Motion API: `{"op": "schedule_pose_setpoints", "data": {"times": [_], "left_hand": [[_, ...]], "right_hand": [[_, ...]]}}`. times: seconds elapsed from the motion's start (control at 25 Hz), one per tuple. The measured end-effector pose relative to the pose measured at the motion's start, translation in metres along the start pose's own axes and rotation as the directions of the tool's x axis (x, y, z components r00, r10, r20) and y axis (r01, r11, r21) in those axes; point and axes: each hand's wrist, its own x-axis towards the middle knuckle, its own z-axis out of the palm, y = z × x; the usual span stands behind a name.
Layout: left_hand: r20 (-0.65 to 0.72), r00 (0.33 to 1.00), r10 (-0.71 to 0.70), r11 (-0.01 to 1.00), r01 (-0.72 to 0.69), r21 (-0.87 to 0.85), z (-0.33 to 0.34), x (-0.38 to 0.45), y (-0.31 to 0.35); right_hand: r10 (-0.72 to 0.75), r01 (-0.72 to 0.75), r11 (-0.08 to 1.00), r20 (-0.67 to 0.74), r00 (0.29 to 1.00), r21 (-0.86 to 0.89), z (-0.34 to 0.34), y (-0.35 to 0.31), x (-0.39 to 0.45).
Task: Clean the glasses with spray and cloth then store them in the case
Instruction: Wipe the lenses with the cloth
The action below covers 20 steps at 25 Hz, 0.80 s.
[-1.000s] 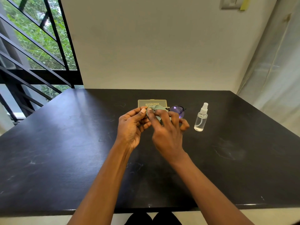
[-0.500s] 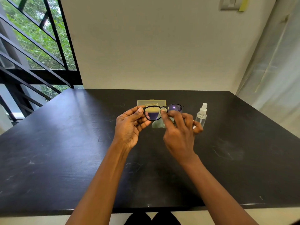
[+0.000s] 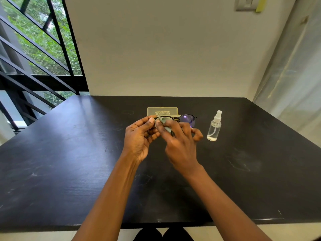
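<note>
Now on table: left hand pinches glasses at the frame's left end, right hand presses cloth onto left lens. Case just behind, spray standing right.

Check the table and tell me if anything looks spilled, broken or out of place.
Nothing stands out. The spray bottle stands upright with no puddle around it, the case lies flat and closed, and both hands hold the glasses while the right hand rubs one lens with the cloth.
</note>
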Motion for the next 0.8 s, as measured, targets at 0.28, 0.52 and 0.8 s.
{"op": "schedule_pose_setpoints", "data": {"times": [0.28, 0.52, 0.8], "left_hand": [[-0.019, 1.000, 0.009, 1.000, -0.009, -0.018, -0.002, 0.002, 0.001], [-0.037, 0.999, 0.019, 0.998, -0.021, -0.052, -0.006, 0.006, 0.008], [-0.038, 0.999, 0.019, 0.999, -0.020, -0.028, -0.007, 0.005, 0.005]], "right_hand": [[0.194, -0.209, 0.970, 0.122, 0.973, 0.126, -0.016, 0.017, -0.011], [0.668, -0.798, -0.163, 0.660, 0.344, 0.581, -0.053, 0.034, 0.026], [0.667, -0.933, 0.015, 0.691, 0.278, 0.360, -0.060, 0.062, 0.033]]}}
